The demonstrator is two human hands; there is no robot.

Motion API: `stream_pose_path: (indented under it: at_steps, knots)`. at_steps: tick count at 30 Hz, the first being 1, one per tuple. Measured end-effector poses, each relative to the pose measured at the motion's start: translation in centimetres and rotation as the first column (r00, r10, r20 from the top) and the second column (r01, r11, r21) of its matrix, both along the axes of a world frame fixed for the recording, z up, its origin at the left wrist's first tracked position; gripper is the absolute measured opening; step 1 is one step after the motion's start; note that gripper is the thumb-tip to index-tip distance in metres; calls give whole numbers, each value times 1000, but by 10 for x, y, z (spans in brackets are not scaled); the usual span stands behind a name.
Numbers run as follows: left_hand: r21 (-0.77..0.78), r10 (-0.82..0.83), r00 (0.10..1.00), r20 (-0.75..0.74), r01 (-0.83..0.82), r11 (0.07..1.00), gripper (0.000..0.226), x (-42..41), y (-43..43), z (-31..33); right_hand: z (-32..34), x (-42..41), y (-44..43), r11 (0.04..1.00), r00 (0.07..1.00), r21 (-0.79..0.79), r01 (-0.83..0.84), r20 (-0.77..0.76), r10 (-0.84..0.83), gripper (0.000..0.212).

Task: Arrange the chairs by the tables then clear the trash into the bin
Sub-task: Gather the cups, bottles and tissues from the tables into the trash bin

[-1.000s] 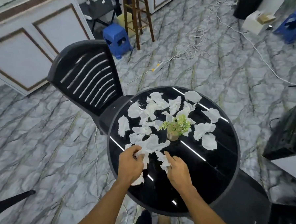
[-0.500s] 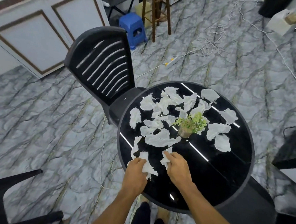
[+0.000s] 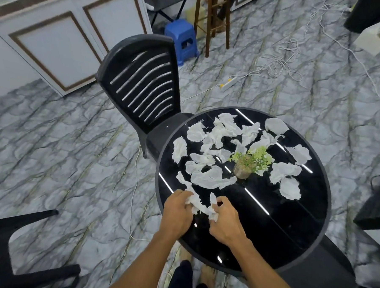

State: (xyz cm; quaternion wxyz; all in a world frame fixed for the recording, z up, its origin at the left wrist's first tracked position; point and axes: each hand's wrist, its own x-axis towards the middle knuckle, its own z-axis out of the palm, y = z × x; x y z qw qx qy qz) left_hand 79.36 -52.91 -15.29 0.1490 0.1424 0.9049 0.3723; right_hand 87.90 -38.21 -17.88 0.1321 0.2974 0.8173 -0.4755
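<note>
Glossy round black table — left grip and right grip both clutch crumpled white tissue.

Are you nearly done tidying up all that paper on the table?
Not nearly. Done: one black slatted plastic chair sits tucked against the round black glossy table. In hand: the left hand and right hand grip a few torn white paper scraps. Left: many scraps lie around the small green potted plant, and no bin shows.

The tissue scraps at the lower centre of the frame, flat and apart a moment ago, are now bunched together and gripped by the left hand and right hand, which are drawn closer together.
</note>
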Motion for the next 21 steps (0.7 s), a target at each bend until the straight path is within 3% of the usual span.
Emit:
stream_pose_path:
  at_steps: [3, 6, 10, 12, 16, 20, 21]
  knots:
    - [-1, 27, 999, 42, -27, 1000, 34, -16, 3, 2, -3, 0, 2, 994, 1000, 105, -19, 21, 17, 20]
    - [-154, -38, 988, 147, 61, 986, 52, -24, 5, -9, 0, 0, 3, 948, 987, 276, -156, 9, 159, 19]
    - [-185, -112, 984, 136, 136, 973, 18, -23, 8, -20, 11, -16, 8, 889, 971, 447, -104, -149, 188, 35]
    - [-183, -94, 989, 115, 114, 976, 16, -20, 6, -19, 16, -35, 16, 870, 958, 478, -117, -175, 225, 21]
    - [-79, -112, 994, 14, 112, 991, 16, -19, 1, -2, 14, -66, 25, 800, 933, 540, -263, -70, 354, 21]
    - [-76, -57, 998, -13, 56, 996, 14, -39, 2, 19, 9, -74, 21, 826, 936, 466, -317, 11, 353, 13]
    - [-65, -54, 998, -21, 53, 997, 11, -45, 4, 23, 8, -74, 20, 843, 945, 447, -299, 16, 326, 23]
